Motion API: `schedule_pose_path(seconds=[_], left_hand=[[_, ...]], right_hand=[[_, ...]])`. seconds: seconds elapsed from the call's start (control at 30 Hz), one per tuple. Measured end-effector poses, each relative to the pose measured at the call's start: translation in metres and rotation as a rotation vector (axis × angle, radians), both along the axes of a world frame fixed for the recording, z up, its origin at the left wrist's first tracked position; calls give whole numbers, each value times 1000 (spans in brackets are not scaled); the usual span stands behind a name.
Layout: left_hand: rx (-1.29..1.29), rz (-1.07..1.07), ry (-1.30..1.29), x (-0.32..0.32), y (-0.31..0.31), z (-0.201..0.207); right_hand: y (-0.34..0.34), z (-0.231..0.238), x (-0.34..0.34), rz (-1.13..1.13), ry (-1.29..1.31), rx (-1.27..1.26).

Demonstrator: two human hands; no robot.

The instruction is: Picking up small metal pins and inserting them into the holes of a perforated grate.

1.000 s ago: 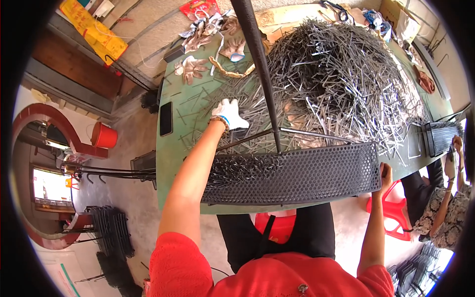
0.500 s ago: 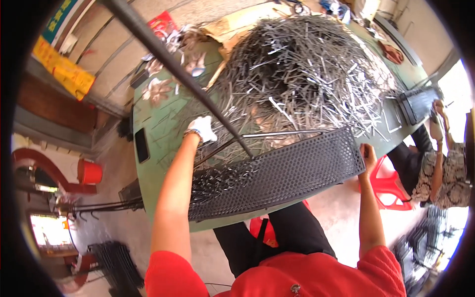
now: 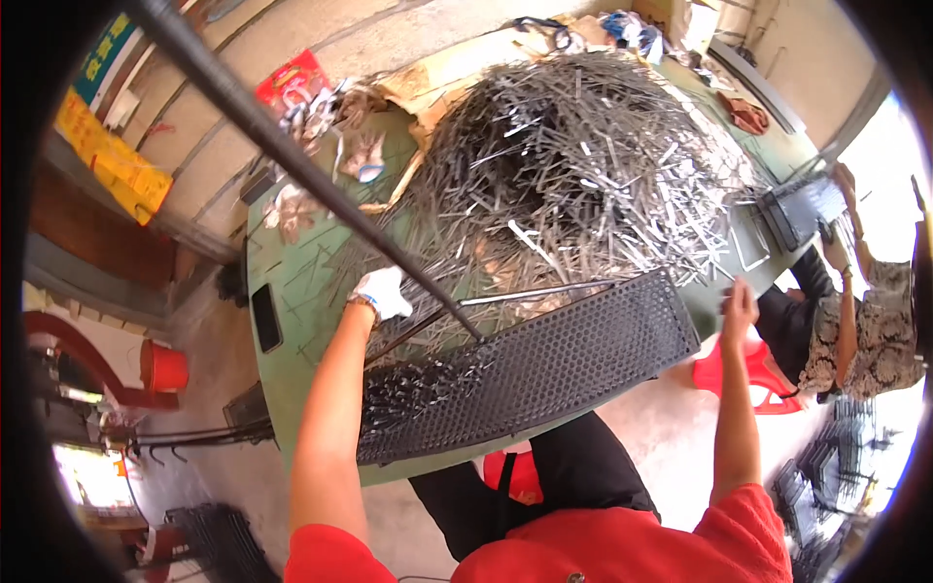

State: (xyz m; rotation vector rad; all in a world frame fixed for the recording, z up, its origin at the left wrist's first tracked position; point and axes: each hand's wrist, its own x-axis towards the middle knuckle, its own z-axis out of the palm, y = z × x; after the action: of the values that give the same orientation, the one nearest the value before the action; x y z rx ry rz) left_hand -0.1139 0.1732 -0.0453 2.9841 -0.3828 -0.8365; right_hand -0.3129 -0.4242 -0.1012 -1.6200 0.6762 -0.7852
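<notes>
Reaching my gloved left hand (image 3: 383, 291) into the edge of the metal strip pile (image 3: 583, 165) on the green table (image 3: 292, 389) — fingers curled, though I cannot tell on what. Right hand (image 3: 739, 309) loosely open at the far end of the black perforated tray (image 3: 544, 374). Loading step, I judge — next calls for a firm pinch on strips, then setting them on the tray.
</notes>
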Motion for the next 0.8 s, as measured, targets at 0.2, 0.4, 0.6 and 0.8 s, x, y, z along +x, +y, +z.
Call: schedule_pose_path(seconds=[0.2, 0.4, 0.6, 0.8], left_hand=[[-100, -53, -72, -9, -9, 5], [-128, 18, -93, -4, 11, 7], [-375, 83, -311, 5, 54, -21], [-1209, 689, 111, -7, 41, 1]], right_hand=[[-5, -6, 10, 145, 118, -157], [19, -44, 22, 141, 180, -423], [22, -49, 20, 144, 154, -392], [24, -37, 17, 132, 198, -448]])
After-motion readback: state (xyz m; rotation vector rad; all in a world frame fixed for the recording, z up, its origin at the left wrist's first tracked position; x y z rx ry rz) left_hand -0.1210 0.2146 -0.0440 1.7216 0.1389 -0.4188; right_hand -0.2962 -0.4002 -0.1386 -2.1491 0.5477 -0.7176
